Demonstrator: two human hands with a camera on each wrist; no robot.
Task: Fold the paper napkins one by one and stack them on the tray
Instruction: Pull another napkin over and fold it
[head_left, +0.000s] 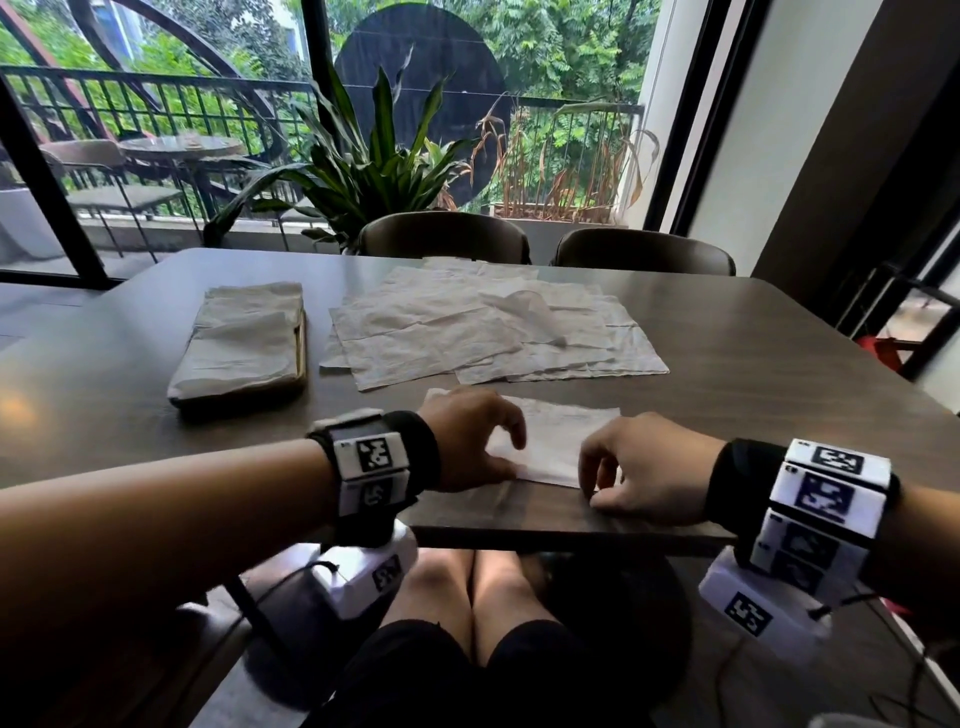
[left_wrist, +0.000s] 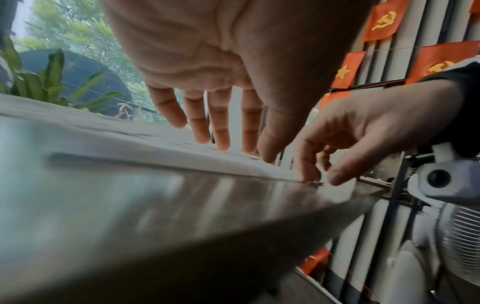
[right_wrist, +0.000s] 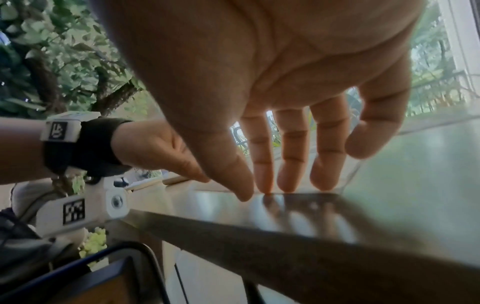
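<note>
A single white paper napkin (head_left: 556, 436) lies flat near the table's front edge. My left hand (head_left: 511, 457) rests on its left part with relaxed, spread fingers; the left wrist view shows these fingers (left_wrist: 223, 131) nearly straight over the paper. My right hand (head_left: 597, 488) has its fingertips (right_wrist: 265, 185) down on the napkin's near right corner, with the thumb beside them and a small gap between. A flat tray (head_left: 300, 353) at the left carries a stack of folded napkins (head_left: 239, 338). Several unfolded napkins (head_left: 467, 327) lie spread over the table's middle.
The dark wooden table (head_left: 753, 395) shows bare surface to the right and in front of the tray. Two chairs (head_left: 441, 234) stand at the far edge, with a leafy plant (head_left: 374, 171) and a window behind them. My knees are under the table's near edge.
</note>
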